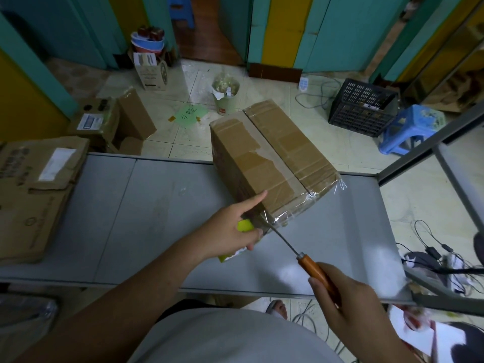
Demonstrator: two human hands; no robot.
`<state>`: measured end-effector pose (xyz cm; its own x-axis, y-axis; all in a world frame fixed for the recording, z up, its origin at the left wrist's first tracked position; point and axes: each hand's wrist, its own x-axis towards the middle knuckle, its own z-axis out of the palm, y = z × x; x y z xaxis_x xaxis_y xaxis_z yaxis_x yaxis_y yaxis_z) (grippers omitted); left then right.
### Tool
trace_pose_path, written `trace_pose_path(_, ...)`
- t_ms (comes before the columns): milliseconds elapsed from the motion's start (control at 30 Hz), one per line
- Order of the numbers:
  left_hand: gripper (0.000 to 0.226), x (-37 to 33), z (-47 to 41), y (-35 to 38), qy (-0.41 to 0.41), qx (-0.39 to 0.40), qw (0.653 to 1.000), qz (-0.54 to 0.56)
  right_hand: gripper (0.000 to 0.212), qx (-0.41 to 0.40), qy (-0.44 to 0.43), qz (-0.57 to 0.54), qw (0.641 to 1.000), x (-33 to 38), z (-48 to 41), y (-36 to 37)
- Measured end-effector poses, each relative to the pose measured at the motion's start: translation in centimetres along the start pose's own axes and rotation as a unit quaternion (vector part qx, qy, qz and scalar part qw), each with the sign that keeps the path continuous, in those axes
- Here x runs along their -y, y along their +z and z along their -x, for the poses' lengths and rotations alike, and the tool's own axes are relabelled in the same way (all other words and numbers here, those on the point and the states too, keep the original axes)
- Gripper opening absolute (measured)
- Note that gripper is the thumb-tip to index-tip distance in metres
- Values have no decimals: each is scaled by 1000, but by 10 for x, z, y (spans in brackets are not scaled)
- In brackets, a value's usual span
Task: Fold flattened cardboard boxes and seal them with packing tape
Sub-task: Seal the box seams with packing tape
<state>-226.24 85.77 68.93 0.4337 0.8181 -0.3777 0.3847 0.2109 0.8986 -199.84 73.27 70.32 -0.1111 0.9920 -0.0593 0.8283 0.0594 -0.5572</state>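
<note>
left hand (230,231) gripping tape roll (245,226), forefinger lying on box (272,158) | right hand (351,302) curling round knife handle (317,273) | cardboard (34,192) at 9 o'clock: print unreadable

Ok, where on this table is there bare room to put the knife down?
Widest bare patch: the grey table between the flattened cardboard stack and the taped box. A smaller one lies right of the box. Crowded around the left hand.

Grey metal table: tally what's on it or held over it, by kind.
Taped brown cardboard box: 1
Stack of flattened brown cardboard: 1
Yellow-green tape roll, in left hand: 1
Orange-handled metal knife, in right hand: 1
Total: 4
</note>
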Motion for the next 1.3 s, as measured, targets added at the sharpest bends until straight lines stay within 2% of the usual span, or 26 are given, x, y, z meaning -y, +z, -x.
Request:
trace_pose_path(67, 85, 1, 0, 1, 4, 2, 1000, 7, 34, 1, 9, -15, 1000, -5, 7, 4)
trace_pose_path(167, 86, -1, 1, 1, 4, 3, 1000, 1, 20, -4, 19, -36, 999, -12, 12, 11)
trace_pose_path(367, 86, -4, 4, -1, 6, 11, 1000, 1, 29, 12, 19, -26, 999, -22, -1, 26)
trace_pose_path(533, 86, -4, 6, -3, 5, 10, 1000, -7, 16, 33, 19, 55, 998, -62, -1, 49)
trace_pose_path(667, 86, -4, 6, -3, 4, 15, 1000, -14, 28, 7, 20, 94, 995, -119, -6, 80)
trace_pose_path(733, 86, -5, 5, -3, 0, 17, 1000, -16, 35, -16, 49, 122, 991, -143, -13, 94)
trace_pose_path(933, 86, -10, 5, -9, -4, 27, 999, -39, 47, -54, 122, 133, 982, -154, -28, 102)
trace_pose_path(1000, 87, -12, 5, -11, -1, 31, 998, -52, 36, -109, 80, 80, 988, -126, -40, 83)
trace_pose_path(1067, 87, -11, 4, -12, -1, 34, 998, -53, 19, -185, -8, 21, 982, -79, -58, 57)
trace_pose_path(1133, 87, -11, 4, -13, 2, 36, 998, -49, 13, -228, -90, -19, 969, -28, -81, 35)
trace_pose_path(1200, 88, -10, 3, -13, 4, 38, 998, -51, 16, -215, -141, -18, 966, 4, -104, 30)
trace_pose_path(1300, 88, -6, 2, -12, 3, 38, 998, -46, 25, -163, -160, 3, 974, 18, -126, 39)
